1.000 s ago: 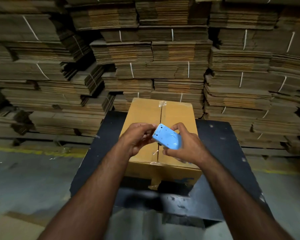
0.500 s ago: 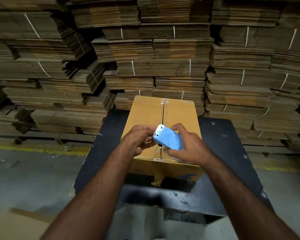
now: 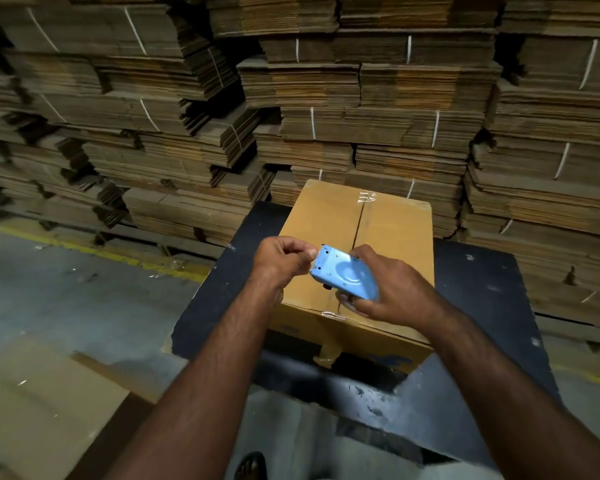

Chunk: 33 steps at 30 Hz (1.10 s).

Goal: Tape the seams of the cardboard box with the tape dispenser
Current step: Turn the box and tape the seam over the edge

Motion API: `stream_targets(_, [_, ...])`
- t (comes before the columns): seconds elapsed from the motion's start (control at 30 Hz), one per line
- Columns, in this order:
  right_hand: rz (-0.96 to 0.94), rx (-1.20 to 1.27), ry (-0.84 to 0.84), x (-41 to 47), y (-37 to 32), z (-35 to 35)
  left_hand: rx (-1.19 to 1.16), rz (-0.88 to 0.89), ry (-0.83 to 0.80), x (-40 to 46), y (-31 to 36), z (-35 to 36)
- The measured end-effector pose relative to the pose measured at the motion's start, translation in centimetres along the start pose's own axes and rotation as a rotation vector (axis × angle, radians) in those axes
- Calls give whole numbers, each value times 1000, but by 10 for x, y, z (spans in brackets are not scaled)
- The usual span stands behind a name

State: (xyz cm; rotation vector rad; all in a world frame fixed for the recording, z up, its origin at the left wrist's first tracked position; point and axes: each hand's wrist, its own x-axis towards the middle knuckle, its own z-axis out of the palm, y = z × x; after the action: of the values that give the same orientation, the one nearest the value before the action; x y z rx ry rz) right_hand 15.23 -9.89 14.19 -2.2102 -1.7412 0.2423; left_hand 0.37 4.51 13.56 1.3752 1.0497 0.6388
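Observation:
A closed cardboard box (image 3: pixel 388 230) lies on a black table (image 3: pixel 478 292), its centre seam running away from me with bits of clear tape at the far and near ends. Above the box's near half, my right hand (image 3: pixel 392 289) grips a light blue tape dispenser (image 3: pixel 343 271) with its toothed edge pointing up and left. My left hand (image 3: pixel 284 258) is pinched at that toothed edge, apparently on the clear tape end, which is too faint to see clearly.
Tall stacks of bundled flat cardboard (image 3: pixel 361 109) fill the wall behind the table. A flat cardboard sheet (image 3: pixel 42 403) lies on the concrete floor at the lower left, beyond a yellow floor line (image 3: pixel 94 251). A foot (image 3: pixel 252 465) shows at the bottom edge.
The view has swung left, so the box and hands sit further right in frame. Both hands stay together over the box, the left still pinching at the dispenser's toothed edge.

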Motion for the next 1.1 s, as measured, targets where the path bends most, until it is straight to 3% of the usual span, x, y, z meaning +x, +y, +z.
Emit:
stream_targets(0.2, [-90,-21,-121,5,8,10,70,-92,222,12,-27,-32])
stream_targets(0.5, [-126,-136,-307,48,-6,45,219,-203,271,55,-70,-70])
stream_targets(0.9, [-77,-357,-381,96,-48,77,256,-206,177,101,-129,-104])
stream_targets(1.1, [-28,-442,-366,107,-62,86,30,-292,42,95,-149,-101])
